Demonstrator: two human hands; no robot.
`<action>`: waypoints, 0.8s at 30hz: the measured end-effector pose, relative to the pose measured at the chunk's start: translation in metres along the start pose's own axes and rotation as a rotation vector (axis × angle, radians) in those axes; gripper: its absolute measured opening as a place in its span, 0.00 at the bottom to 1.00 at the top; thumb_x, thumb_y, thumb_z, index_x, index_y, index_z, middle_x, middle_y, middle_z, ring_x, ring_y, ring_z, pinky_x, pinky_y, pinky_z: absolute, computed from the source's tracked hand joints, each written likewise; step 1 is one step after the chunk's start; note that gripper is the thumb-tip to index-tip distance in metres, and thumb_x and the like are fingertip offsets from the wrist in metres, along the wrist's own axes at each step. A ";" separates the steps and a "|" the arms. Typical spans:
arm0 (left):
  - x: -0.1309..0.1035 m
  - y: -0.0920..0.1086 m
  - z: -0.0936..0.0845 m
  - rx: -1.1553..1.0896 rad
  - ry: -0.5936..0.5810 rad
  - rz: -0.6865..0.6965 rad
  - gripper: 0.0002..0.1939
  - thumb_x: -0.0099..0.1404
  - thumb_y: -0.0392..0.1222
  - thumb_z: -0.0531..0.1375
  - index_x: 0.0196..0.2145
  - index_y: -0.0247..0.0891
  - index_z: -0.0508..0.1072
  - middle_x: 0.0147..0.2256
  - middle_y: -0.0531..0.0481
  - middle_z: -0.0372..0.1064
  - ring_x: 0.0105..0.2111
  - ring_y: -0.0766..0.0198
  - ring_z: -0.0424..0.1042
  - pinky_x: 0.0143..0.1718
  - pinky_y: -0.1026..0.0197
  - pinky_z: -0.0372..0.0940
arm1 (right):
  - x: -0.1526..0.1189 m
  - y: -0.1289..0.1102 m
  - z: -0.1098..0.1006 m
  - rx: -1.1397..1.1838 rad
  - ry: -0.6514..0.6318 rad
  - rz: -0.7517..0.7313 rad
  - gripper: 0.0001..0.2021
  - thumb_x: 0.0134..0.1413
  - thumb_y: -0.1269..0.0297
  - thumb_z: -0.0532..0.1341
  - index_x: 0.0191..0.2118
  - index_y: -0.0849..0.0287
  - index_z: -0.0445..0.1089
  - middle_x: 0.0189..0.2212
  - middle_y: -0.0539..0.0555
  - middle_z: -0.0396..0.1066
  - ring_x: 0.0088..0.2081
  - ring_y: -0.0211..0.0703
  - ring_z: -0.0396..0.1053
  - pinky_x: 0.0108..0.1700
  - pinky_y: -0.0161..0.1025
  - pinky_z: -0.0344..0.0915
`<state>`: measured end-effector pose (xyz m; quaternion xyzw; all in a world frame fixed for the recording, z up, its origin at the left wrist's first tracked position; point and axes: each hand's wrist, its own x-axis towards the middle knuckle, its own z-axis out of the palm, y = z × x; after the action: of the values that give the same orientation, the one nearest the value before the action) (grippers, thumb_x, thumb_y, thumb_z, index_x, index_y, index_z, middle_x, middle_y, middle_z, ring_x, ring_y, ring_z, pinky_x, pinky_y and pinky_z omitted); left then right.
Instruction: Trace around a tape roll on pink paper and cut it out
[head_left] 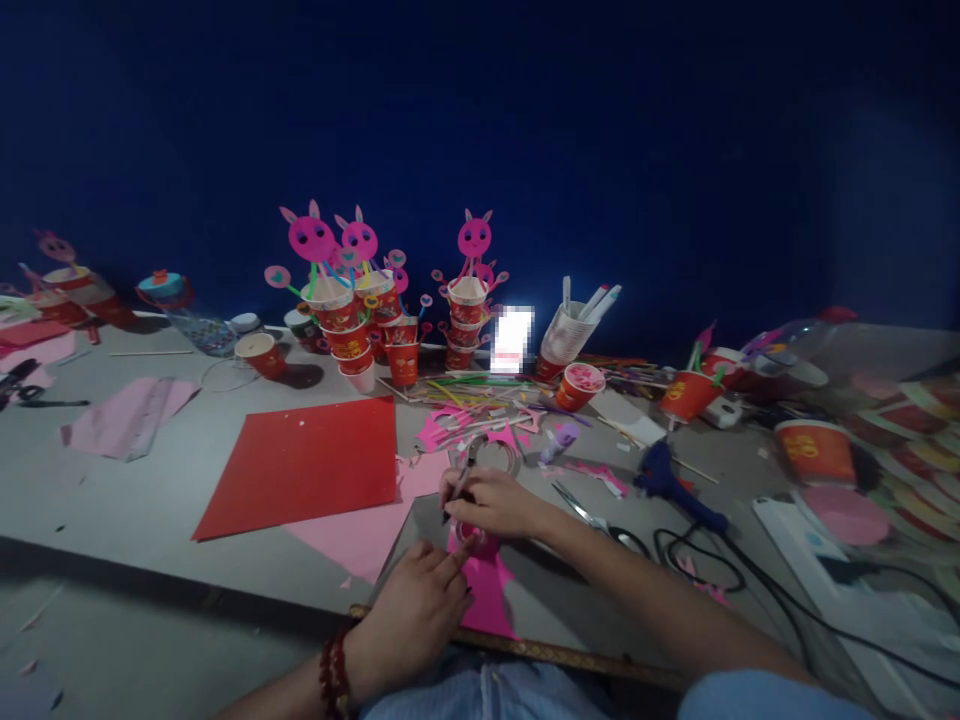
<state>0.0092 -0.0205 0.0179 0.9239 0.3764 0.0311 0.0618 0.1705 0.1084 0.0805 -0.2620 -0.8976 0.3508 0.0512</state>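
Note:
In the head view, my right hand point(487, 500) is closed around a dark pen point(460, 484), its tip low near the top edge of a bright pink sheet point(486, 590). A small round ring-like object point(470, 533) lies on that sheet, just under my right hand. My left hand point(424, 605) rests at the sheet's left side, fingers spread, with the index fingertip touching the round object. The sheet lies by the table's front edge. What the pen tip touches is too small to tell.
A large red sheet point(307, 465) lies to the left over light pink paper point(360, 540). Scissors point(592, 515), a blue glue gun point(675, 485) with black cable and a purple glue stick point(560, 442) lie right. Decorated cup stacks point(349, 345) and a pen cup point(566, 335) stand behind.

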 end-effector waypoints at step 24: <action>-0.004 0.000 0.010 0.000 -0.084 0.024 0.07 0.70 0.37 0.53 0.39 0.38 0.72 0.48 0.40 0.72 0.51 0.53 0.69 0.33 0.58 0.64 | 0.041 0.001 0.013 -0.243 -0.312 -0.103 0.09 0.58 0.62 0.58 0.35 0.57 0.75 0.29 0.50 0.76 0.30 0.40 0.69 0.29 0.32 0.53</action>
<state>0.0071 -0.0242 0.0080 0.9288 0.3625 -0.0068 0.0771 0.1317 0.1219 0.0667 -0.1626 -0.9426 0.2731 -0.1027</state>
